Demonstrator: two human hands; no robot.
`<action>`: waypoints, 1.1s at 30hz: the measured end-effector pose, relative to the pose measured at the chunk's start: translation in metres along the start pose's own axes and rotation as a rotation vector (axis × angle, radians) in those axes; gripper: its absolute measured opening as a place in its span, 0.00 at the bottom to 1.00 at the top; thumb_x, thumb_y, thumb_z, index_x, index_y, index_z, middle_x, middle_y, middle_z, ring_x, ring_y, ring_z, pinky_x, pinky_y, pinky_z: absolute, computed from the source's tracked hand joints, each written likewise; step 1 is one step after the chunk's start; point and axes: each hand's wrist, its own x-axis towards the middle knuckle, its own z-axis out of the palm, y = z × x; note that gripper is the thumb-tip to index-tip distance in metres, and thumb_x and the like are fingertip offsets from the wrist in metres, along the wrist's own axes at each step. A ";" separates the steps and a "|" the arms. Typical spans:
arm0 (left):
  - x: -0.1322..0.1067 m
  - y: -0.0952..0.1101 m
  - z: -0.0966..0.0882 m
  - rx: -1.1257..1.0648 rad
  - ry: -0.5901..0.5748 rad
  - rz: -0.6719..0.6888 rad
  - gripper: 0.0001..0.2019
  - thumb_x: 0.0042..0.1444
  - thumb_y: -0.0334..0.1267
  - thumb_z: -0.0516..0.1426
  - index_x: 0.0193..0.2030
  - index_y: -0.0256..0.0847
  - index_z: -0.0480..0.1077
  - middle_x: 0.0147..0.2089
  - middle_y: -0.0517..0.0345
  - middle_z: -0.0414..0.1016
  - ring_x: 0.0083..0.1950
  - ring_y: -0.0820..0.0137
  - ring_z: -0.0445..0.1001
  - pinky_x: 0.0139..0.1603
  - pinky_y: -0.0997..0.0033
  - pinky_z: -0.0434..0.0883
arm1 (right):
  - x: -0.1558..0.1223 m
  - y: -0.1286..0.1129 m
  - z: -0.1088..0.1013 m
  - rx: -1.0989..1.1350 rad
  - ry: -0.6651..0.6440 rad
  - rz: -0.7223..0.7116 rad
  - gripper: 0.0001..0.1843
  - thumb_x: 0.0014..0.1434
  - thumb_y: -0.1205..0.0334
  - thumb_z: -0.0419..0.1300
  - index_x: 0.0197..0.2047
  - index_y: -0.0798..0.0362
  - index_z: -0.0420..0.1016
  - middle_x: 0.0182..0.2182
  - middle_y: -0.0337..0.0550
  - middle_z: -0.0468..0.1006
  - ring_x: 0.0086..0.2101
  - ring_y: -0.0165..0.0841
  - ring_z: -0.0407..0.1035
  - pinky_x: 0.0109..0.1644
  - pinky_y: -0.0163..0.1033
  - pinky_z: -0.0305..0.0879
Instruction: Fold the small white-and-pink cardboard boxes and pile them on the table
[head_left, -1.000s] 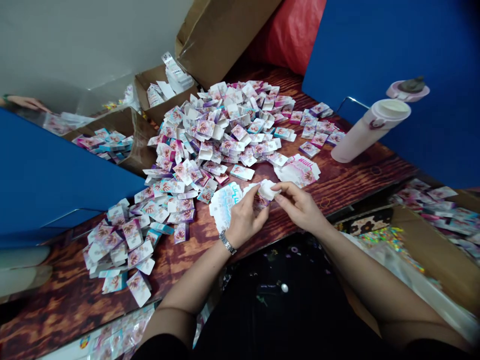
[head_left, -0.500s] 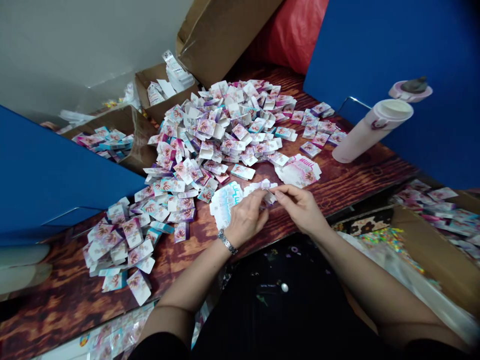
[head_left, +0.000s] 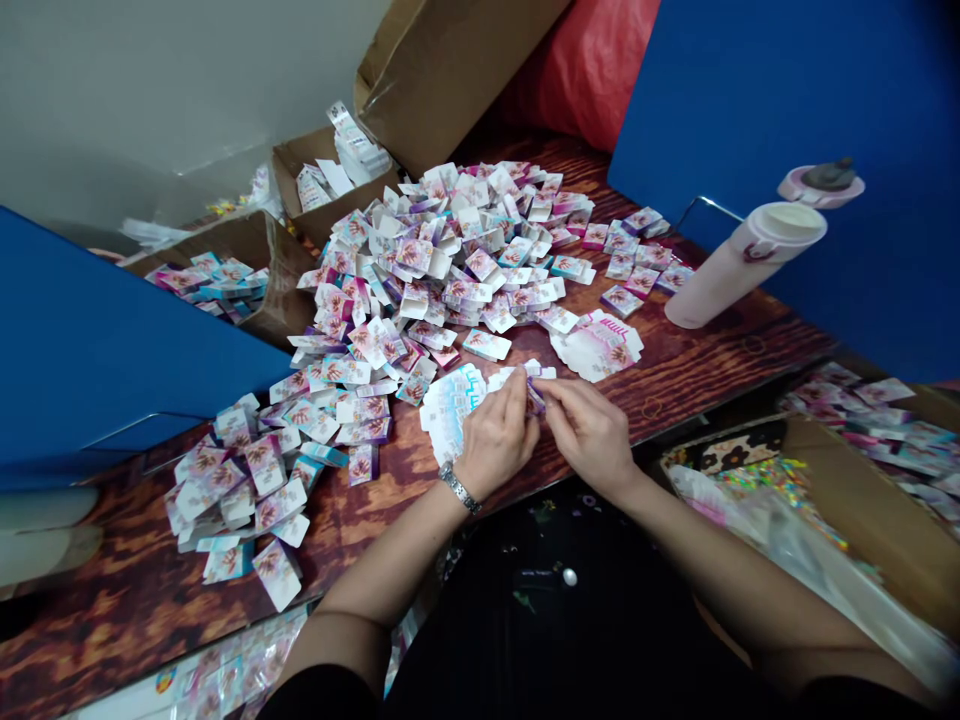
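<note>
My left hand (head_left: pixel 496 435) and my right hand (head_left: pixel 586 432) meet at the near edge of a dark wooden table (head_left: pixel 697 365), fingers pinched together on one small pink-and-white paper carton (head_left: pixel 534 385) held between them. The left hand, with a metal watch at its wrist, also grips a fanned stack of flat white carton blanks (head_left: pixel 448 404). A second stack of flat blanks (head_left: pixel 598 343) lies just beyond my right hand. A big heap of folded little cartons (head_left: pixel 442 265) covers the table's middle, and a smaller heap (head_left: pixel 251 480) lies to the left.
A pale pink bottle (head_left: pixel 739 265) lies tilted at the right, its lid (head_left: pixel 820 183) beside it. Open cardboard boxes (head_left: pixel 247 262) with more cartons stand at the back left, another box (head_left: pixel 847 480) sits low right. Blue partitions (head_left: pixel 97 350) flank both sides.
My two hands have drawn closer together, and the carton between them has gone from spread open to pinched narrow. The camera barely moved.
</note>
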 end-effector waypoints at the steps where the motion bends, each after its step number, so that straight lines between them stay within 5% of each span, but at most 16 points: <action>1: 0.001 0.000 -0.001 -0.001 -0.002 0.003 0.36 0.62 0.33 0.51 0.72 0.32 0.37 0.62 0.37 0.67 0.57 0.59 0.72 0.54 0.60 0.74 | -0.002 0.000 0.002 -0.039 0.021 -0.057 0.19 0.64 0.75 0.52 0.55 0.54 0.71 0.46 0.48 0.78 0.46 0.35 0.72 0.54 0.42 0.69; 9: -0.003 -0.002 0.001 -0.059 -0.032 -0.001 0.35 0.64 0.34 0.48 0.73 0.32 0.35 0.62 0.37 0.66 0.60 0.60 0.70 0.57 0.62 0.72 | -0.020 0.005 0.018 -0.104 0.070 -0.239 0.28 0.62 0.76 0.54 0.65 0.56 0.62 0.51 0.51 0.76 0.52 0.39 0.70 0.56 0.46 0.70; 15: 0.000 -0.027 -0.002 0.036 -0.219 0.036 0.33 0.62 0.36 0.51 0.71 0.33 0.43 0.53 0.41 0.74 0.47 0.61 0.76 0.44 0.64 0.76 | -0.012 0.033 0.008 0.060 -0.226 0.013 0.17 0.67 0.66 0.52 0.58 0.52 0.68 0.47 0.44 0.78 0.45 0.34 0.74 0.51 0.40 0.71; 18: 0.038 -0.053 -0.030 0.141 -0.012 -0.031 0.32 0.63 0.36 0.52 0.72 0.38 0.44 0.59 0.40 0.69 0.55 0.58 0.73 0.53 0.58 0.73 | 0.007 0.057 0.006 -0.089 -0.375 0.095 0.18 0.67 0.61 0.52 0.58 0.54 0.68 0.50 0.47 0.76 0.47 0.37 0.72 0.53 0.43 0.69; 20: 0.065 -0.066 -0.051 0.151 0.220 -0.094 0.38 0.62 0.43 0.55 0.73 0.37 0.40 0.70 0.36 0.53 0.69 0.52 0.56 0.66 0.51 0.61 | 0.018 0.067 0.009 -0.285 -0.477 0.114 0.21 0.66 0.60 0.54 0.61 0.56 0.66 0.55 0.50 0.72 0.52 0.41 0.69 0.55 0.47 0.68; 22: 0.080 -0.071 -0.061 0.118 0.306 -0.086 0.42 0.61 0.47 0.56 0.73 0.36 0.37 0.74 0.37 0.39 0.75 0.50 0.39 0.71 0.47 0.49 | 0.025 0.070 0.014 -0.459 -0.599 0.142 0.27 0.65 0.57 0.56 0.64 0.55 0.62 0.59 0.53 0.68 0.53 0.47 0.67 0.52 0.51 0.69; 24: 0.077 -0.068 -0.054 0.080 0.230 -0.021 0.40 0.62 0.48 0.54 0.73 0.37 0.38 0.74 0.39 0.39 0.75 0.51 0.36 0.72 0.46 0.47 | 0.026 0.070 0.019 -0.578 -0.682 0.176 0.30 0.63 0.53 0.58 0.66 0.54 0.60 0.56 0.55 0.69 0.51 0.50 0.67 0.47 0.53 0.71; 27: 0.050 -0.056 -0.021 0.078 -0.053 0.079 0.36 0.63 0.47 0.54 0.71 0.35 0.45 0.71 0.37 0.51 0.73 0.50 0.45 0.69 0.44 0.53 | 0.022 0.069 0.022 -0.600 -0.657 0.185 0.28 0.62 0.53 0.60 0.62 0.55 0.65 0.48 0.56 0.74 0.48 0.49 0.67 0.44 0.49 0.70; 30: 0.026 -0.041 0.010 0.134 -0.288 0.124 0.35 0.62 0.43 0.56 0.70 0.32 0.47 0.70 0.35 0.52 0.72 0.46 0.47 0.67 0.40 0.54 | 0.019 0.075 0.017 -0.338 -0.511 0.188 0.17 0.62 0.61 0.59 0.53 0.54 0.73 0.43 0.51 0.76 0.44 0.41 0.70 0.46 0.43 0.68; 33: 0.021 -0.033 0.020 0.182 -0.336 0.143 0.29 0.64 0.36 0.52 0.70 0.33 0.49 0.70 0.37 0.53 0.72 0.49 0.49 0.67 0.41 0.53 | 0.017 0.080 0.010 0.063 -0.445 0.312 0.11 0.62 0.59 0.57 0.45 0.54 0.76 0.34 0.43 0.77 0.33 0.33 0.71 0.39 0.38 0.67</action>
